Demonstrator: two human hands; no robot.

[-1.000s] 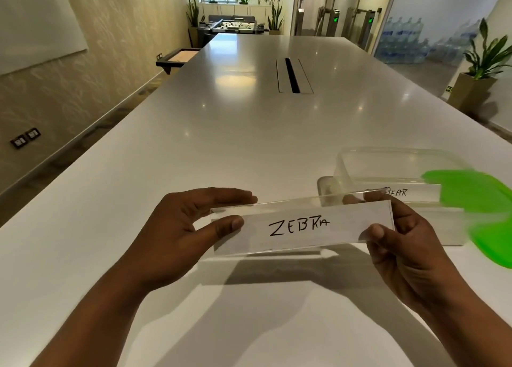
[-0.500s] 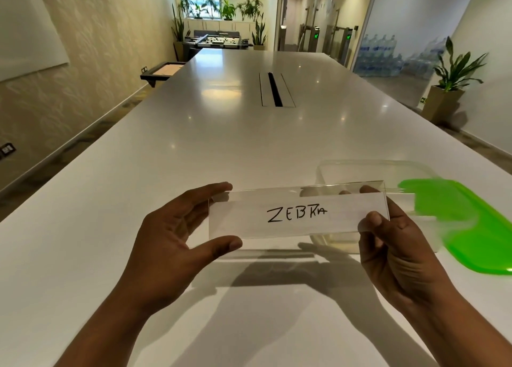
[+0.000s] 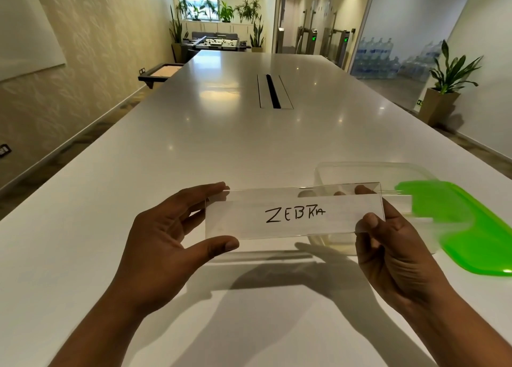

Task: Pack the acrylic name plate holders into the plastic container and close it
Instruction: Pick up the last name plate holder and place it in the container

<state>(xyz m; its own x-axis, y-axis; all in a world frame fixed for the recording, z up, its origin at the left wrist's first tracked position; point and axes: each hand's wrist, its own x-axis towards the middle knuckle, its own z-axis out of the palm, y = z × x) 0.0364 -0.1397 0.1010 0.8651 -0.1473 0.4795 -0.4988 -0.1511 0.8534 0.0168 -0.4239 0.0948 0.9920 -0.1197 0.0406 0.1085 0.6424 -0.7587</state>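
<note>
A clear acrylic name plate holder (image 3: 293, 214) with a paper reading ZEBRA hangs above the white table (image 3: 221, 145), lifted off it. My left hand (image 3: 166, 239) pinches its left end between thumb and fingertips. My right hand (image 3: 388, 244) pinches its right end, thumb in front and fingers behind. Behind the holder's right half stands the open clear plastic container (image 3: 368, 170), partly hidden. Its green lid (image 3: 471, 228) lies on the table to the right of it. What is inside the container is blurred.
A cable slot (image 3: 273, 91) runs along the table's middle, farther back. A potted plant (image 3: 443, 89) stands on the floor at the right, past the table's edge. The wall runs along the left side.
Both hands have raised the ZEBRA holder off the table and turned its face upright toward me. It now covers more of the container.
</note>
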